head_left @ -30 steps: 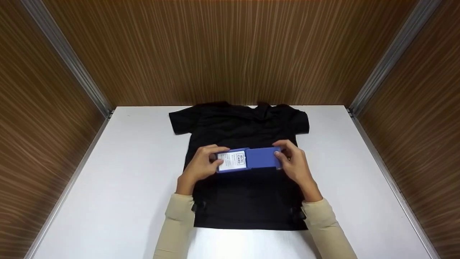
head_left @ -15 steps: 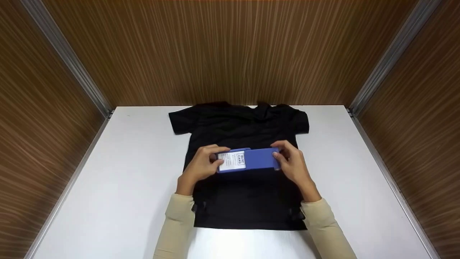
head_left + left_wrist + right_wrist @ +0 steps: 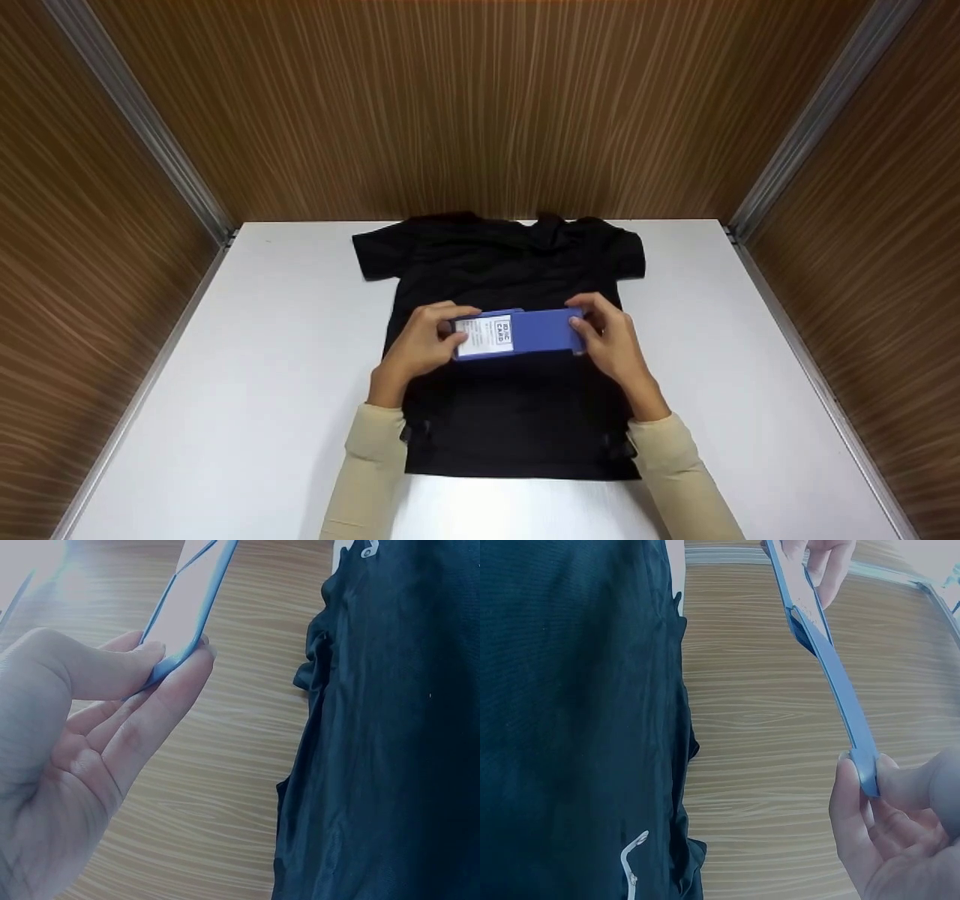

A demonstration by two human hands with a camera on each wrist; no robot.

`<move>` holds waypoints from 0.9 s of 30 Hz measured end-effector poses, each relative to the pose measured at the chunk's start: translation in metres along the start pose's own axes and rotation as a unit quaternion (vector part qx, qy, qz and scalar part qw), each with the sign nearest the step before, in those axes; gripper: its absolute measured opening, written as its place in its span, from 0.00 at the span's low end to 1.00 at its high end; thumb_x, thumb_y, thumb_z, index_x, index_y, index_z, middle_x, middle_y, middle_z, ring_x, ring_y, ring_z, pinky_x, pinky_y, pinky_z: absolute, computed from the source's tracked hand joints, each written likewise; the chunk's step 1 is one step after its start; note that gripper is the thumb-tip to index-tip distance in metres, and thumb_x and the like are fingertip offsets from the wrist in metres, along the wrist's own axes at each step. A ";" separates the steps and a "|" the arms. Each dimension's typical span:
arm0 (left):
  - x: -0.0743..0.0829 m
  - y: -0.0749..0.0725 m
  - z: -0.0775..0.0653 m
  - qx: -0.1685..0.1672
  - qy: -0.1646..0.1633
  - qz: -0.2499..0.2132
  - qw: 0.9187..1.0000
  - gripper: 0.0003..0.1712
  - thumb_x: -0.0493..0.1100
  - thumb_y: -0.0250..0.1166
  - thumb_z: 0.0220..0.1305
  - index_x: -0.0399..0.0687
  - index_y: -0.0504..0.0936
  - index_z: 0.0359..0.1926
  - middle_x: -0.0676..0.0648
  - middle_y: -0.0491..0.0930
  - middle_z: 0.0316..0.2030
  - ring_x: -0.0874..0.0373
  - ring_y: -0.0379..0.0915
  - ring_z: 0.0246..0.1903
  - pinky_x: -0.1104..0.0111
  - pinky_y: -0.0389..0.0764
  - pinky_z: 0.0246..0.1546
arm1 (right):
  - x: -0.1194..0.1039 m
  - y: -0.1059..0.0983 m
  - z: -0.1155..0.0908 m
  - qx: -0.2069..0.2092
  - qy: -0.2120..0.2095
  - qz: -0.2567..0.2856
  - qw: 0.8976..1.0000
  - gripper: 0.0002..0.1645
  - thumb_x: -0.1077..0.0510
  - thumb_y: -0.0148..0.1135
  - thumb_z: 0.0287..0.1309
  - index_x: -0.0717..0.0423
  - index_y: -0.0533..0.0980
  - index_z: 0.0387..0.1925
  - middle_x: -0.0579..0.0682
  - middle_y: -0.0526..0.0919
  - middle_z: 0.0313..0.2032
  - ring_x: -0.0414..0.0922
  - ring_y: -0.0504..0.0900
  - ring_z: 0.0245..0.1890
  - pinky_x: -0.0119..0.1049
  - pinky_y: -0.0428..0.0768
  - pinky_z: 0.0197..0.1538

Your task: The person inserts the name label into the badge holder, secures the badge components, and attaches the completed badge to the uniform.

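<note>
A blue sliding card holder is held level between both hands above a black T-shirt. On its left half shows a white card with a printed box reading roughly "ID/IC CARD". My left hand pinches the left end, thumb on the card's face and fingers behind, as the left wrist view also shows. The plain blue right half, a slid-out cover, overlaps the card part's edge. Its far right end is pinched between the thumb and fingers of my right hand.
The T-shirt lies spread on a white table, collar toward the back. Brown wood-grain panels with metal corner rails enclose the back and sides.
My right hand has shifted slightly left with the blue cover, which now sits a little closer over the card part. The left hand has stayed in place.
</note>
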State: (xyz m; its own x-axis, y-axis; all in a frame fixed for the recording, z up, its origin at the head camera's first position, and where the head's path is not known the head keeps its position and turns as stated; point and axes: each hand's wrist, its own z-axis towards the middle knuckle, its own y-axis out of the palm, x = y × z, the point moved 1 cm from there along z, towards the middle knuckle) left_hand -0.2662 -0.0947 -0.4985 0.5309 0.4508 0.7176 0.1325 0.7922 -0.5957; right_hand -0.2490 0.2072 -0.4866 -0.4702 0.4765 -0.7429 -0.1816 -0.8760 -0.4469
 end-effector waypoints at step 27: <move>0.000 0.001 0.000 -0.002 0.016 -0.010 1.000 0.24 0.24 0.68 0.58 0.44 0.88 0.54 0.45 0.83 0.37 0.63 0.73 0.30 0.74 0.78 0.34 | 0.015 0.004 -0.001 -0.003 0.005 0.024 1.000 0.13 0.73 0.67 0.60 0.62 0.82 0.46 0.57 0.84 0.32 0.42 0.79 0.25 0.23 0.75 0.28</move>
State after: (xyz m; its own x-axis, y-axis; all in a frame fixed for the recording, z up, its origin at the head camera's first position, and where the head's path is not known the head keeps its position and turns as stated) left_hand -0.2663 -0.0940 -0.4994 0.5554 0.4210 0.7171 0.1464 0.7994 -0.5827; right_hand -0.2558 0.2107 -0.4995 -0.4687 0.4348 -0.7689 -0.1532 -0.8973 -0.4139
